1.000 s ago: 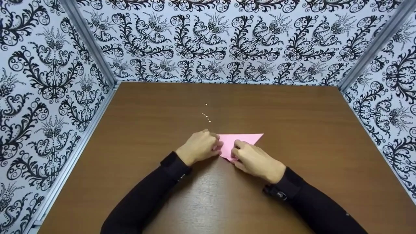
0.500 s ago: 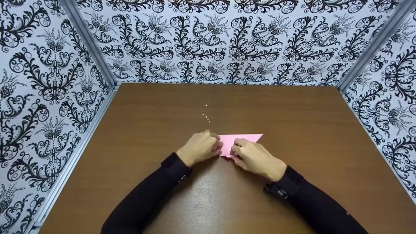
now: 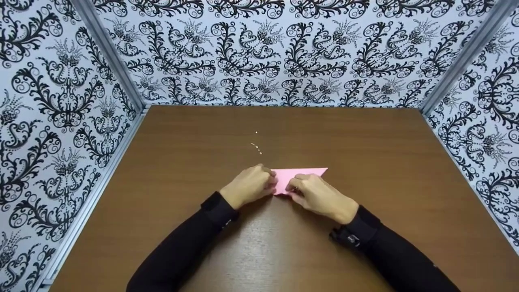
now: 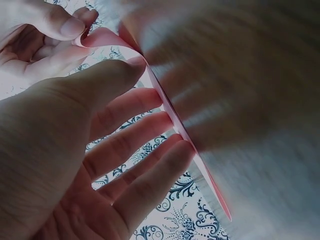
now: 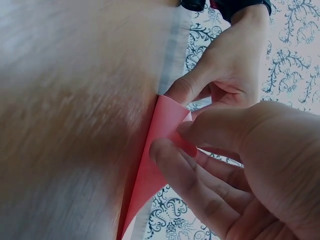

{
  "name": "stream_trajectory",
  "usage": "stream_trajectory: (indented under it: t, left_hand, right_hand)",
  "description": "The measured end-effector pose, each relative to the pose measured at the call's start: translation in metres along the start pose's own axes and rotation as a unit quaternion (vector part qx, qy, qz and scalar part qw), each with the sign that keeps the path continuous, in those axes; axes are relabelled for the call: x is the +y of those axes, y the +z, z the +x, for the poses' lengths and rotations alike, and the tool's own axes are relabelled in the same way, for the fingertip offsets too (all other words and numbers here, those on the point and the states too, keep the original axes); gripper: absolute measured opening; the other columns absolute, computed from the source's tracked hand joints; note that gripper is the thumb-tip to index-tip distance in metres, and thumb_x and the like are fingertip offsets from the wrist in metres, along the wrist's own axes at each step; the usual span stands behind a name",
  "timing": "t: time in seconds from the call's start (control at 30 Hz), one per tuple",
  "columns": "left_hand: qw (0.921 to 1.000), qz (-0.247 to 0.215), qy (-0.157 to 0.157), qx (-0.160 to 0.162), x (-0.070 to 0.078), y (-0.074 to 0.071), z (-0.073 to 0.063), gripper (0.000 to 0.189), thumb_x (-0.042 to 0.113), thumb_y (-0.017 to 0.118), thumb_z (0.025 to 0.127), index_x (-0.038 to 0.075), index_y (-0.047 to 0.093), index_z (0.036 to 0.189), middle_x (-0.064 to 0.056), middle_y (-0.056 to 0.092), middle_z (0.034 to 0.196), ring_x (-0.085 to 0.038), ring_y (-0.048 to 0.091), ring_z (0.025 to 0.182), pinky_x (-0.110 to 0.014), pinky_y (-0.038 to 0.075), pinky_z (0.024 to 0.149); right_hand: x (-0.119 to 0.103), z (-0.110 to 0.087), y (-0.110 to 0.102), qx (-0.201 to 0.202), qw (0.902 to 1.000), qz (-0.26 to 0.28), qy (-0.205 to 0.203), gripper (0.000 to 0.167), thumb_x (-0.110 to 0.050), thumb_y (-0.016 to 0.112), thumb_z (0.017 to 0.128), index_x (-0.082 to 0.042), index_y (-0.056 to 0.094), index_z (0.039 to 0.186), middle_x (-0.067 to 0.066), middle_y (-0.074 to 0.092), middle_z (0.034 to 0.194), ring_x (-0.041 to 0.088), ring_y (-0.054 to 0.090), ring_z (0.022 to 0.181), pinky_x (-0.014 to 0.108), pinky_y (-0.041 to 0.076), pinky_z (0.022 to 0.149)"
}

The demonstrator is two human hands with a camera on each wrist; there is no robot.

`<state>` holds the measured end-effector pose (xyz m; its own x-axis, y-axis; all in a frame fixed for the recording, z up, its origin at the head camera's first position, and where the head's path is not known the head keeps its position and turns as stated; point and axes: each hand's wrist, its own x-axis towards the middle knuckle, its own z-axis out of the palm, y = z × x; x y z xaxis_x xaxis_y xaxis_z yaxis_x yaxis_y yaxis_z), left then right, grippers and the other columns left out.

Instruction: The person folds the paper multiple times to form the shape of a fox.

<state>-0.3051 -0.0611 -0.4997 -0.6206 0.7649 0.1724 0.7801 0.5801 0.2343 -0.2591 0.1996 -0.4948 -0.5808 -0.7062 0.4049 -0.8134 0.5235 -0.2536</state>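
Observation:
A folded sheet of pink paper (image 3: 290, 176) lies on the brown table, its pointed corner reaching to the right past my right hand. My left hand (image 3: 251, 183) presses the left part down; in the left wrist view its spread fingertips (image 4: 180, 152) and thumb touch the sheet. Between thumb and forefinger my right hand (image 3: 322, 198) pinches the near edge. There the paper (image 5: 165, 125) bends up off the table in a curl, as the right wrist view shows. Part of the sheet is hidden under both hands.
Small bright specks (image 3: 256, 147) show on the table (image 3: 194, 138) beyond the paper. Patterned panels (image 3: 259, 48) with black scrollwork stand at the back and both sides, joined by grey metal posts (image 3: 109, 52). Dark wrist straps (image 3: 344, 237) sit over the sleeves.
My right hand has shifted slightly away from the body, carrying the paper's near edge up and over, so less of the near part shows. The left hand stays in place.

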Motion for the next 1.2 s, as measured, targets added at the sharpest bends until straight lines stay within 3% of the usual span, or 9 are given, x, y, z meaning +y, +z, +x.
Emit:
stream_trajectory:
  t: [0.3, 0.63, 0.87, 1.07, 1.2]
  left_hand:
    - [0.9999, 0.004, 0.014, 0.003, -0.001, 0.001, -0.003, 0.012, 0.019, 0.088, 0.108, 0.010, 0.088, 0.101, -0.006, 0.086, 0.100, -0.033, 0.079, 0.093, -0.052, 0.069, 0.088]
    - [0.9997, -0.015, 0.018, 0.011, -0.007, 0.002, -0.002, 0.009, 0.017, 0.088, 0.108, 0.009, 0.090, 0.106, -0.008, 0.090, 0.106, -0.032, 0.084, 0.093, -0.051, 0.072, 0.091]
    - [0.9984, -0.030, 0.036, 0.032, -0.012, -0.002, 0.000, 0.003, 0.008, 0.089, 0.104, 0.006, 0.091, 0.103, -0.011, 0.092, 0.116, -0.029, 0.090, 0.110, -0.045, 0.074, 0.097]
    - [0.9985, -0.026, 0.029, 0.039, -0.016, -0.004, 0.003, 0.007, 0.002, 0.086, 0.105, 0.005, 0.087, 0.099, -0.011, 0.090, 0.106, -0.027, 0.085, 0.094, -0.046, 0.072, 0.087]
    - [0.9986, -0.030, 0.023, 0.039, -0.017, -0.004, 0.004, 0.009, 0.000, 0.084, 0.105, 0.004, 0.085, 0.096, -0.011, 0.087, 0.098, -0.025, 0.079, 0.087, -0.045, 0.070, 0.082]
  right_hand:
    - [0.001, 0.000, 0.000, -0.019, 0.9974, 0.069, -0.001, 0.012, 0.005, 0.091, 0.097, 0.000, 0.082, 0.104, 0.014, 0.085, 0.098, 0.023, 0.086, 0.084, 0.036, 0.073, 0.075]
    - [0.000, 0.003, -0.002, -0.024, 0.9970, 0.063, 0.039, 0.004, -0.003, 0.088, 0.104, -0.004, 0.085, 0.103, 0.008, 0.088, 0.096, 0.017, 0.081, 0.085, 0.039, 0.070, 0.077]
    - [0.003, 0.007, -0.003, -0.008, 0.9944, 0.085, 0.064, 0.006, -0.007, 0.087, 0.107, -0.005, 0.082, 0.104, 0.008, 0.089, 0.091, 0.012, 0.080, 0.078, 0.035, 0.068, 0.072]
    - [0.009, 0.011, -0.008, -0.011, 0.9903, 0.104, 0.092, 0.006, -0.004, 0.084, 0.108, -0.002, 0.079, 0.107, 0.012, 0.088, 0.087, 0.018, 0.083, 0.072, 0.028, 0.066, 0.069]
    - [0.014, 0.014, -0.011, -0.005, 0.9886, 0.096, 0.116, 0.005, -0.006, 0.085, 0.108, -0.004, 0.081, 0.106, 0.007, 0.085, 0.081, 0.016, 0.081, 0.070, 0.026, 0.063, 0.070]
